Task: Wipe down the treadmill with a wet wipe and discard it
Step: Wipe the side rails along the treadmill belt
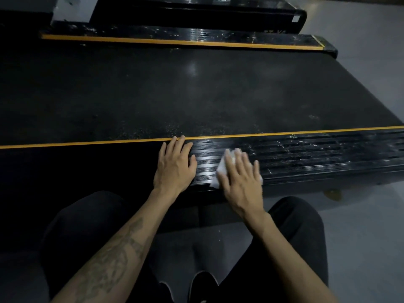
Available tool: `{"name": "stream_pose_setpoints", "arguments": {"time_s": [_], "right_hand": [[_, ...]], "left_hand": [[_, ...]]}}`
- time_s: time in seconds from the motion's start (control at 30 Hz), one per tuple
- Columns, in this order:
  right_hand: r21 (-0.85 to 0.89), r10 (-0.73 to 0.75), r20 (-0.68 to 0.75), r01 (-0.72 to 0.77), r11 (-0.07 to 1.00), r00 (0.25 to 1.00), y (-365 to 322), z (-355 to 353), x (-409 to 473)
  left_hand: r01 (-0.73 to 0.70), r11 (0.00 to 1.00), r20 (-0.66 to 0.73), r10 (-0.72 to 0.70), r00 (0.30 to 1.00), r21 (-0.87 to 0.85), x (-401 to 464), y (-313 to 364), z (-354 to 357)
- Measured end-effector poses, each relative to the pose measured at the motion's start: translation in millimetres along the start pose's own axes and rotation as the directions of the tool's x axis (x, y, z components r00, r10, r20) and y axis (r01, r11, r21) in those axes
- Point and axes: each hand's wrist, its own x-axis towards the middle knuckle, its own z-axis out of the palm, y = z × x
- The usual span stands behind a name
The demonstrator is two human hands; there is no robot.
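A black treadmill lies across the view, its belt (153, 92) wide and dull. The near ribbed side rail (317, 154) runs beside a yellow stripe and looks dusty on its right part. A white wet wipe (219, 169) lies on that rail under my right hand (240, 178), which presses it flat with straight fingers. My left hand (175, 165) rests flat on the rail just left of the wipe, fingertips reaching the yellow stripe.
The far side rail (175, 35) with its own yellow stripe runs along the top, and another black machine base (196, 16) stands behind it. Grey floor (371, 51) shows at the right. My knees in dark trousers (295, 226) are close to the rail.
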Motion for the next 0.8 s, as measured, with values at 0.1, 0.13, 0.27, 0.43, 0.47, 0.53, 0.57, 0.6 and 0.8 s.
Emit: {"name": "stream_pose_setpoints", "arguments": {"time_s": [0.1,0.13,0.27,0.43,0.47,0.53,0.57,0.6,0.8], "right_hand": [[0.013,0.185,-0.023,-0.184,0.983,0.983,-15.0,-0.7,5.2],[0.021,0.130,0.000,-0.130,0.991,0.992,-25.4,-0.1,4.0],[0.041,-0.208,0.096,0.205,0.978,0.973,-22.7,-3.7,-1.8],[-0.004,0.068,0.040,-0.067,0.998,0.997,-3.8,-3.0,13.4],[-0.004,0.082,0.027,-0.081,0.997,0.996,-14.9,-1.4,13.3],[0.031,-0.032,0.059,0.030,0.999,0.998,-36.2,1.8,10.1],[0.049,-0.122,0.090,0.117,0.992,0.988,-39.5,1.2,8.2],[0.066,-0.186,0.121,0.179,0.982,0.975,-36.0,-2.3,8.5],[-0.014,0.169,0.031,-0.168,0.986,0.985,-5.4,-4.1,21.3]], "left_hand": [[0.004,1.000,0.007,-0.004,1.000,0.014,0.3,-0.1,0.8],[0.004,1.000,0.004,-0.005,1.000,0.010,0.3,0.2,0.2],[-0.004,1.000,0.007,0.004,1.000,0.008,0.9,-1.0,0.4],[-0.002,1.000,-0.011,0.003,1.000,0.015,0.7,-0.8,1.7],[-0.001,1.000,-0.016,0.002,1.000,0.011,0.4,-0.4,2.0],[0.000,1.000,-0.016,0.000,1.000,0.006,0.5,-0.2,1.6],[0.000,1.000,-0.007,0.000,1.000,0.008,0.8,-0.6,1.7],[-0.001,1.000,-0.001,0.001,1.000,0.012,0.9,-1.0,1.9],[-0.001,1.000,-0.015,0.001,1.000,0.021,1.6,-1.4,3.1]]}}
